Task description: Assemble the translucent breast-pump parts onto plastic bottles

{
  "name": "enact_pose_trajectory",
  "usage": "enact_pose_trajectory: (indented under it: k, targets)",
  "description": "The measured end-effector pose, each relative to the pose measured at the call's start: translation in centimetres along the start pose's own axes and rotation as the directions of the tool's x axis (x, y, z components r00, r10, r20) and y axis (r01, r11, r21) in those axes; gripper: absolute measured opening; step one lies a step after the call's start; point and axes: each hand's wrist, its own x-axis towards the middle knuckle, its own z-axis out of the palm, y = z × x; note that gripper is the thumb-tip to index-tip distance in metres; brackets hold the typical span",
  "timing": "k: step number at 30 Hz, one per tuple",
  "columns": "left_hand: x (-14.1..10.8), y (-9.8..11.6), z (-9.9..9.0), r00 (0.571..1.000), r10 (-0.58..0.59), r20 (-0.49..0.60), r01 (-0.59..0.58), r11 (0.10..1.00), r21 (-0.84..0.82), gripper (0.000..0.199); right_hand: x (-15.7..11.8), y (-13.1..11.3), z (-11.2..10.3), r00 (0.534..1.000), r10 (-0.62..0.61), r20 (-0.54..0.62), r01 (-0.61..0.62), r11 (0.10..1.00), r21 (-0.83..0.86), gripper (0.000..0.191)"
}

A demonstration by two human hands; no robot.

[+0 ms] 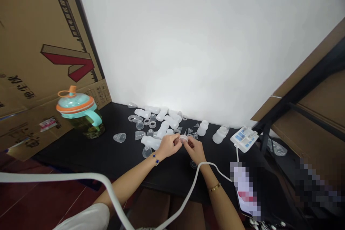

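Two-sided pinch on my feed: left hand point(169, 145) and right hand point(195, 150), fingers nearly closed, hold one round whitish plastic piece point(183, 138) between them, width running left-right, neither nearer, over the black tabletop point(167, 174).

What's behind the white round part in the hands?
Behind the white round part: small clear pieces and milky bottles on the black table. The part, left hand and right hand hide whatever's directly behind.

On the desk point(115, 161), bottles point(162, 129) are spread right of the jug point(78, 112), with a cup point(120, 137) set between. Also right of the jug, a ring point(183, 138) is held between the hands point(168, 146), and farther still a power strip point(244, 138) is placed. A cardboard box point(40, 61) is stood behind the jug.
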Motion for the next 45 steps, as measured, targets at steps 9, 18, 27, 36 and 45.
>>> enact_pose_trajectory:
  k: [9, 18, 27, 36, 45]
  targets:
    - [0.2, -0.4, 0.0, 1.000, -0.030, 0.007, 0.030, 0.999, -0.040, 0.029, -0.1, 0.0, 0.2, 0.999, -0.031, 0.027, 0.032, 0.999, -0.027, 0.033]
    - [0.1, -0.2, 0.1, 1.000, -0.019, 0.017, 0.019, 1.000, 0.005, 0.029, -0.1, 0.0, 0.0, 1.000, 0.022, 0.015, -0.022, 0.998, 0.054, 0.033]
    - [0.1, 0.6, -0.4, 0.999, -0.011, 0.039, 0.013, 0.998, -0.067, 0.016, 0.0, 0.4, 0.1, 0.999, 0.037, 0.009, -0.038, 0.991, 0.125, 0.033]
    - [0.1, 0.4, -0.1, 0.999, -0.050, 0.007, 0.050, 0.998, -0.033, 0.011, 0.0, 0.9, 0.1, 0.999, 0.011, 0.046, -0.014, 0.997, 0.071, 0.025]
    - [0.0, 0.4, 0.1, 0.999, -0.047, 0.002, 0.047, 0.998, 0.046, 0.014, 0.0, 1.2, 0.2, 0.999, 0.006, 0.037, -0.007, 1.000, 0.012, 0.025]
